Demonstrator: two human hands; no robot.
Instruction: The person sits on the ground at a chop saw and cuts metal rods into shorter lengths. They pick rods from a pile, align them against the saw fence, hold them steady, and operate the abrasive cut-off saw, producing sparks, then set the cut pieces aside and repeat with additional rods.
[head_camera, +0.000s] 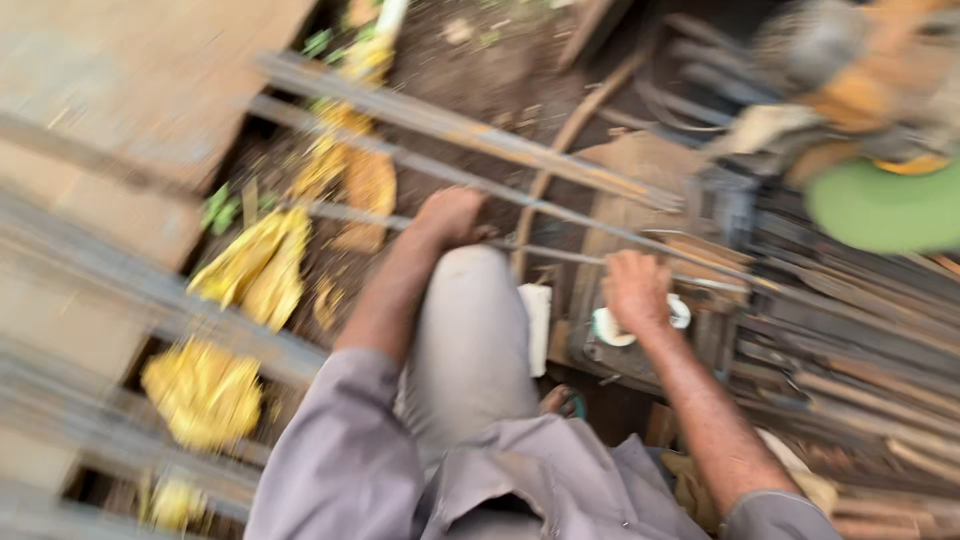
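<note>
Both hands grip one long thin steel rod (560, 250) that runs from the left across to the right. Fingers of the left hand (450, 215) are curled around it just beyond the raised knee (470, 300), and the right hand (635, 290) is closed over it further right; the picture is blurred, so the exact finger hold is hard to tell.

Wooden boards (130, 90) fill the far left, with more planks (80, 330) blurred along the near left edge. Dark soil (480, 70) lies in the middle, far from the person. A heap of rusty rods (850, 340) is stacked on the right. Two more long rods (450, 125) lie slanted across the soil, beyond the held one. A round green shape (885, 205) sits at the far right, too blurred to name, with an orange and grey blur above it. Yellow leaves or husks (260, 265) are scattered on the ground to the left, another clump (205, 390) nearer. A curved brown stick (580, 130) arcs up from between the hands. Just under the right hand is a small white ring-like thing (610, 330), and a white block (537, 310) lies beside the knee.
</note>
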